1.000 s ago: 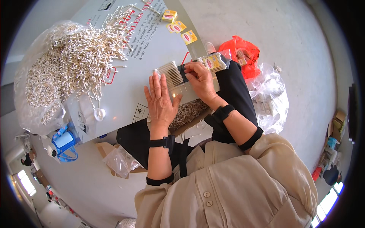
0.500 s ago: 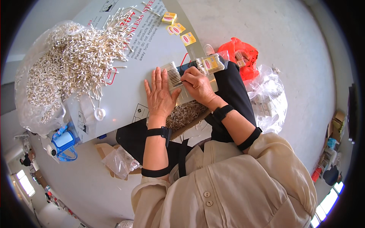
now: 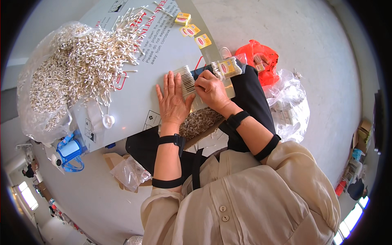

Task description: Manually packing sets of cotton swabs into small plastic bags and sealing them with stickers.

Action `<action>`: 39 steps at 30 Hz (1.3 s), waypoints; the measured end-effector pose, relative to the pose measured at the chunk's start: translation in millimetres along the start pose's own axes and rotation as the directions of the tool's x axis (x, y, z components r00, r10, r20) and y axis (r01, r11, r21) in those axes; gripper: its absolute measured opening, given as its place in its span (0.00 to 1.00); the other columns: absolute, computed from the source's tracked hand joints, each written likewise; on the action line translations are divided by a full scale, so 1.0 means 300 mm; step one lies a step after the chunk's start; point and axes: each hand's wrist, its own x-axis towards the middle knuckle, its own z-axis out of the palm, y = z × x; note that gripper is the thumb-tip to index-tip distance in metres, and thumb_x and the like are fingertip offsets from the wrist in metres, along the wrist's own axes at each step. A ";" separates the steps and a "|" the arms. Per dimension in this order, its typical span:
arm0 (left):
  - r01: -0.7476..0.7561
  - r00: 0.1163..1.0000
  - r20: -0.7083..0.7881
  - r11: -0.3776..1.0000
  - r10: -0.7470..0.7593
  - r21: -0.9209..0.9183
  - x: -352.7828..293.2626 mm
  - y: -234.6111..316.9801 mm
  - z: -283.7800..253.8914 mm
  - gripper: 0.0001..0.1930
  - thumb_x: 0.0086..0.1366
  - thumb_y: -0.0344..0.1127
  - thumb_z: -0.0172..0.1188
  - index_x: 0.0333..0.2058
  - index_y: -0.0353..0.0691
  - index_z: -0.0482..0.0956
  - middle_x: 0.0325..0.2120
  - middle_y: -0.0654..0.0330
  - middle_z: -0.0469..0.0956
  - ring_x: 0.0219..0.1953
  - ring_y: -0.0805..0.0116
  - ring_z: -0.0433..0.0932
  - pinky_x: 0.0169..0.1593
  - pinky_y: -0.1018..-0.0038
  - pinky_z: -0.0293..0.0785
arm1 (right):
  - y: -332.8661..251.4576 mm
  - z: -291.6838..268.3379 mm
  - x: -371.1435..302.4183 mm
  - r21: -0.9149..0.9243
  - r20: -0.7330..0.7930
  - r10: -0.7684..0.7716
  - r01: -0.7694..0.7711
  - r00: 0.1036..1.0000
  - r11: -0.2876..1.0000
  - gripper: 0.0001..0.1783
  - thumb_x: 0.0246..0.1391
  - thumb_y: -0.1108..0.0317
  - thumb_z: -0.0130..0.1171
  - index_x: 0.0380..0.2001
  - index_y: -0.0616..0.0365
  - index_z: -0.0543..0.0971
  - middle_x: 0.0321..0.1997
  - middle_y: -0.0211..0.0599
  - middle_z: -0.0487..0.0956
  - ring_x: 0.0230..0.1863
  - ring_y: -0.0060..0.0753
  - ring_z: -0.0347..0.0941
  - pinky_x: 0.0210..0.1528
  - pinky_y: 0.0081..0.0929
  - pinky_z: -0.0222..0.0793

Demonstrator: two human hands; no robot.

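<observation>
so, swabs (image 3: 186,77) rowed on the table (image 3: 134,96) between the hands: left hand (image 3: 173,105) spread flat, right hand (image 3: 212,90) curled beside them, any pinch hidden. light, stiff sticks, probably rolly; best taken mid-stick, all together.

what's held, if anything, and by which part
Left hand: flat, holding nothing. Right hand: curled at the right edge of the swab row; any hold is hidden.
</observation>
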 end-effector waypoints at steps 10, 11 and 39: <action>0.007 1.000 0.013 1.000 -0.007 0.011 0.004 -0.002 -0.001 0.33 0.69 0.51 0.44 0.68 0.45 0.50 0.70 0.55 0.46 0.72 0.58 0.44 0.70 0.50 0.35 | -0.005 -0.006 -0.003 -0.020 0.016 0.003 -0.003 1.000 1.000 0.02 0.43 0.75 0.60 0.23 0.59 0.77 0.32 0.38 0.74 0.33 0.45 0.75 0.34 0.37 0.72; 0.008 1.000 0.013 1.000 -0.008 0.011 0.004 -0.003 -0.002 0.33 0.69 0.51 0.44 0.68 0.45 0.50 0.70 0.55 0.46 0.72 0.58 0.44 0.70 0.50 0.35 | -0.004 -0.009 -0.005 -0.027 0.049 0.006 -0.005 0.999 1.000 0.02 0.43 0.75 0.61 0.24 0.60 0.77 0.32 0.38 0.74 0.33 0.45 0.75 0.34 0.36 0.73; 0.012 1.000 -0.004 1.000 -0.012 -0.009 0.005 -0.003 0.003 0.33 0.69 0.51 0.45 0.68 0.47 0.49 0.69 0.55 0.48 0.71 0.57 0.46 0.70 0.49 0.37 | -0.018 -0.004 0.019 0.022 -0.029 0.065 -0.065 0.997 0.998 0.04 0.48 0.72 0.59 0.29 0.55 0.81 0.29 0.38 0.74 0.31 0.47 0.75 0.33 0.39 0.72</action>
